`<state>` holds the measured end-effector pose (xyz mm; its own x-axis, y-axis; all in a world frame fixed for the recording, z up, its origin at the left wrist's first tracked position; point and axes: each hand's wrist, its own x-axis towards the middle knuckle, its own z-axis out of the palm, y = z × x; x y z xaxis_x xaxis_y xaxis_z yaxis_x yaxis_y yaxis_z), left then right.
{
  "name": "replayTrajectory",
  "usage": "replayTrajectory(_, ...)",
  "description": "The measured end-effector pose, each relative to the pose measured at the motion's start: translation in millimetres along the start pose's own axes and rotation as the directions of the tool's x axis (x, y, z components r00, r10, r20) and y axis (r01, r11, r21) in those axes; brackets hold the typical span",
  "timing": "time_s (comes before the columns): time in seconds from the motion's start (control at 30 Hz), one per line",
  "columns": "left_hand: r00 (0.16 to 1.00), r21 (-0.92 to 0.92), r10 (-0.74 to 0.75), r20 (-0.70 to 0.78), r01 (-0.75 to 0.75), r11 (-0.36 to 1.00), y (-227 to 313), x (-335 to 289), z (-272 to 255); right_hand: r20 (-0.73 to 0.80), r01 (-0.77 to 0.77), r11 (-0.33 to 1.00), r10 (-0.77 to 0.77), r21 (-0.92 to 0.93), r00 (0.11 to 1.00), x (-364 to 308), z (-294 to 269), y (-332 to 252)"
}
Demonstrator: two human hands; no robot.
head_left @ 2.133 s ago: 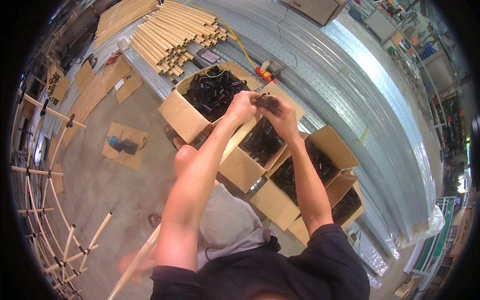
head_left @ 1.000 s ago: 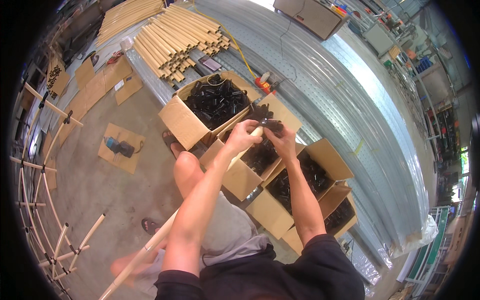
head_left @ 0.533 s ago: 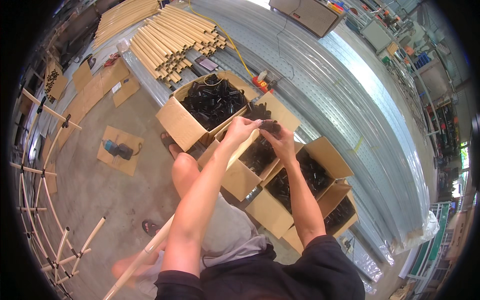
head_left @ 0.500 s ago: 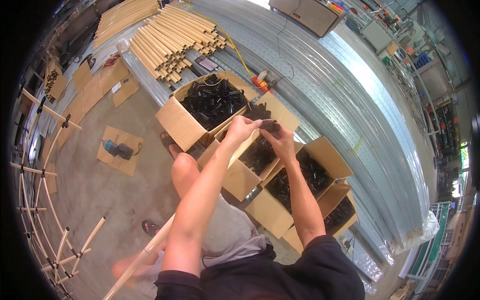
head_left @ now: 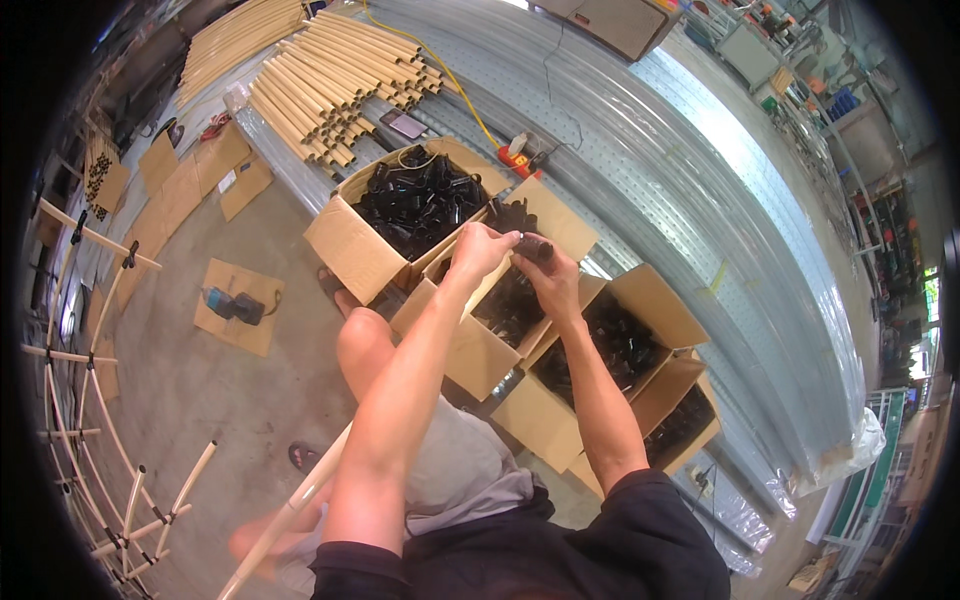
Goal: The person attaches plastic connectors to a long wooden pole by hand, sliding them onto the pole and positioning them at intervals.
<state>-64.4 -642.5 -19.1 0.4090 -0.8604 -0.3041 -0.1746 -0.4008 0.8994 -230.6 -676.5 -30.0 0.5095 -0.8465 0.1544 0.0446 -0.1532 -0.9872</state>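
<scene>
Over the open boxes, both my hands meet at a short black pipe joint [head_left: 533, 247]. My right hand [head_left: 556, 282] is closed round the joint from the right and below. The fingertips of my left hand [head_left: 481, 250] pinch at its left end; whether something small sits between them I cannot make out. Directly beneath is a cardboard box [head_left: 478, 356] with black parts, partly hidden by my hands. A beige pipe [head_left: 285, 518] slants up from the lower left and passes beneath my left forearm.
A fuller box of black fittings [head_left: 422, 205] stands left, with two more boxes [head_left: 612, 345] [head_left: 683, 425] right. Beige pipes [head_left: 325, 85] lie stacked on long wrapped metal profiles [head_left: 700, 200]. A cordless drill [head_left: 235, 305] rests on floor cardboard; a pipe frame [head_left: 90, 365] stands far left.
My hands stay together and the black joint has tilted slightly between them, its right end now lower. The whole view has shifted a little as my head moved.
</scene>
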Motion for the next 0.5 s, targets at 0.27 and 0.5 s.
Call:
replayTrajectory(0.27, 0.997, 0.093, 0.082, -0.012, -0.08, 0.992, 6.3, -0.4, 1.7, -0.016, -0.033, 0.999, 0.034, 0.038, 0.999, 7.0, -2.6, 2.4)
replayTrajectory(0.5, 0.999, -0.058, 0.017, -0.028, -0.019, 0.998, -3.8, -8.7, 3.3, -0.076, -0.04, 0.982, 0.055, 0.186, 0.996, -2.3, 8.5, -0.7)
